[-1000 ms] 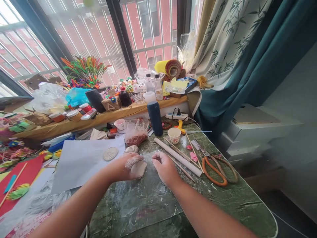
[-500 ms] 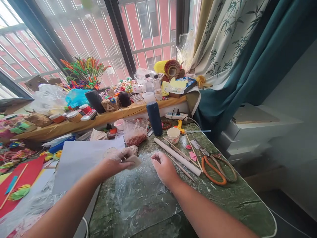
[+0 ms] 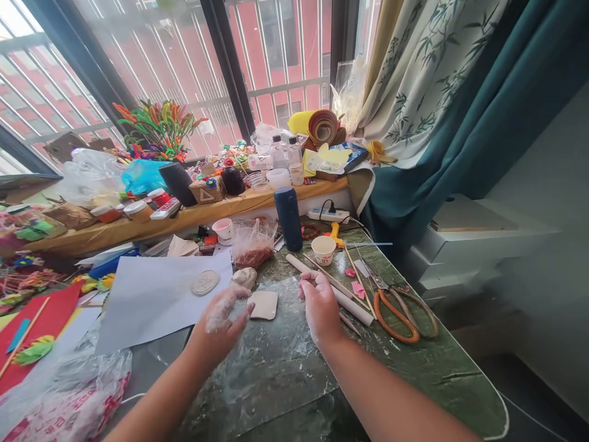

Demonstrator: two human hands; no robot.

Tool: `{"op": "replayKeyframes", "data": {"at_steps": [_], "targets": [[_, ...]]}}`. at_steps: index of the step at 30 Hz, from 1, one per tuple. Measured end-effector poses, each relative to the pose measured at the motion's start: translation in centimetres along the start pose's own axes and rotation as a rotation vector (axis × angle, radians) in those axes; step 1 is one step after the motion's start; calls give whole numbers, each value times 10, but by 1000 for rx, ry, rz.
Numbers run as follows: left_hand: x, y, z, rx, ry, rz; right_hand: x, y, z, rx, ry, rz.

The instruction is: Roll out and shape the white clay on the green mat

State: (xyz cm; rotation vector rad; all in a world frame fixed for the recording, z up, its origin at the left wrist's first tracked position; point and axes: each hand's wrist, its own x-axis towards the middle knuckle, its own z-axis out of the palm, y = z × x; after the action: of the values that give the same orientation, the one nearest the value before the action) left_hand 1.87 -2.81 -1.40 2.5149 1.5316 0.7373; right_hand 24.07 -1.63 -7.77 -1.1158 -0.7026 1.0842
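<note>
My left hand [image 3: 224,319], dusted with white, is open beside a flat cream square slab of clay [image 3: 264,305], with its thumb close to the slab's left edge. The slab lies on a powdery clear sheet [image 3: 276,350] on the green table. Just behind it sits a lump of clay [image 3: 245,278]. My right hand [image 3: 319,304] is closed, its fingers curled together over the near side of a white rolling rod [image 3: 354,309]. What those fingers hold, if anything, is hidden. A round disc with a star pattern [image 3: 205,282] rests on white paper [image 3: 156,294].
Orange-handled scissors [image 3: 398,313] and thin sticks lie at the right. Behind stand a paper cup [image 3: 323,250], a dark blue bottle [image 3: 288,218], a yellow glue gun [image 3: 335,234] and a bag of reddish-brown material [image 3: 253,245]. A crumpled plastic bag [image 3: 78,393] lies at the lower left.
My left hand has let go of the clay slab, which now lies flat on the sheet, and has drawn back towards me. My right hand has shifted slightly right.
</note>
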Motion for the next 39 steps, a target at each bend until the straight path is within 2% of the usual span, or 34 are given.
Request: {"op": "replayKeyframes", "data": {"at_steps": [4, 7, 11, 14, 17, 20, 23, 24, 25, 28, 30, 34, 39], "targets": [[51, 9, 1, -6, -1, 67, 0, 3, 2, 3, -4, 26], [76, 14, 25, 65, 20, 85, 1, 3, 2, 14, -3, 43], [83, 13, 58, 113, -70, 123, 3, 3, 1, 30, 8, 68], [78, 8, 65, 111, -79, 140, 4, 2, 2, 33, 5, 81], [74, 5, 66, 66, -61, 115, 4, 2, 3, 27, -3, 90], [74, 5, 65, 9, -131, 152, 3, 2, 4, 19, -7, 99], [78, 7, 52, -27, -177, 139, 3, 4, 4, 11, -12, 111], [78, 8, 44, -39, -189, 99, 4, 4, 4, 9, -16, 114], [78, 8, 35, -44, -221, 65, 4, 5, 5, 5, -21, 116], [72, 8, 11, -1, -455, 99, 3, 7, 5, -14, -35, 117], [64, 6, 3, 36, -536, 123, 2, 8, 5, -39, -43, 112], [56, 2, 7, 51, -520, 111, 1, 8, 5, -100, -67, 84], [66, 1, 15, 41, -522, 73, 1, 9, 5, -149, -89, 64]]}}
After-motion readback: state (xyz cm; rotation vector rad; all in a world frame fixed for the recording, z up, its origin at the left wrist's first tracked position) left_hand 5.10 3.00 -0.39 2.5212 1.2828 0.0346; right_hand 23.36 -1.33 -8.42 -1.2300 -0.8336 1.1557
